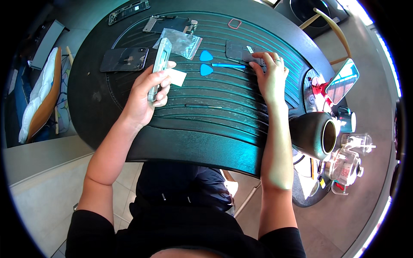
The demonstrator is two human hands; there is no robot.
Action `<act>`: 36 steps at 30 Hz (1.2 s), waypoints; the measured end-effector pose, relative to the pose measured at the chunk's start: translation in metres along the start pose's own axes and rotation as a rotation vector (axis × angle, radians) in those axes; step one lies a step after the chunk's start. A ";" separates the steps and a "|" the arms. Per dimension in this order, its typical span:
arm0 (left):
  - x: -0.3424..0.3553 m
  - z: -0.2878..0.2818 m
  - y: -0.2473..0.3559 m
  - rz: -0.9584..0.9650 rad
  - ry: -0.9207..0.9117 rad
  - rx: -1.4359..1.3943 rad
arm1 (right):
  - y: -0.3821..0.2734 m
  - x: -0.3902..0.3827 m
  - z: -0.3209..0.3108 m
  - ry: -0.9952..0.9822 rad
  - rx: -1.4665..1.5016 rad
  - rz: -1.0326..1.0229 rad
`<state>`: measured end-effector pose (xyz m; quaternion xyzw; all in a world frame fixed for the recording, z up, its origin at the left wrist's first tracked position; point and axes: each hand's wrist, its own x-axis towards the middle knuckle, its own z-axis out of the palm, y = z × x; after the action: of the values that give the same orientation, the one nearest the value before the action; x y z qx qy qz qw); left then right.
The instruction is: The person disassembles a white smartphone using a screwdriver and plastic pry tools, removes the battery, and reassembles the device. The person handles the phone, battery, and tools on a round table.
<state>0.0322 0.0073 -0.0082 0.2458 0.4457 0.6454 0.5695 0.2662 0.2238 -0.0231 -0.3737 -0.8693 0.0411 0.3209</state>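
Note:
My left hand (148,88) is closed round a pale phone frame (161,58), held upright on its edge above the table. A small cream square (177,78) sticks out beside its fingers; how it is held is hidden. My right hand (272,73) is over the table with thumb and index finger apart, at the right end of a dark flat phone panel (237,50). Close under its thumb lies the tip of a blue pry stick (228,66). Two blue triangular picks (206,56) lie left of the stick. I see nothing gripped in the right hand.
On the ridged dark table (193,146) lie a dark phone (124,59), a clear plastic bag (183,44), opened phone parts (165,25), a phone chassis (129,11) and a red-rimmed frame (235,23). At the right stand a dark pot (307,134), a propped phone (343,81) and a glass teapot (344,165).

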 end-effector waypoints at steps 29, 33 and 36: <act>-0.007 0.005 0.012 0.100 -0.155 -0.332 | -0.117 -0.033 -0.047 -0.471 1.173 0.378; -0.008 0.004 0.014 0.042 -0.341 -0.482 | -0.122 -0.042 -0.043 -0.428 1.136 0.356; -0.010 0.008 0.014 0.002 -0.418 -0.531 | -0.130 -0.048 -0.044 -0.336 0.999 0.248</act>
<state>0.0339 0.0003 0.0095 0.2163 0.1353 0.6751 0.6922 0.2358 0.0907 0.0274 -0.2635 -0.7326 0.5463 0.3089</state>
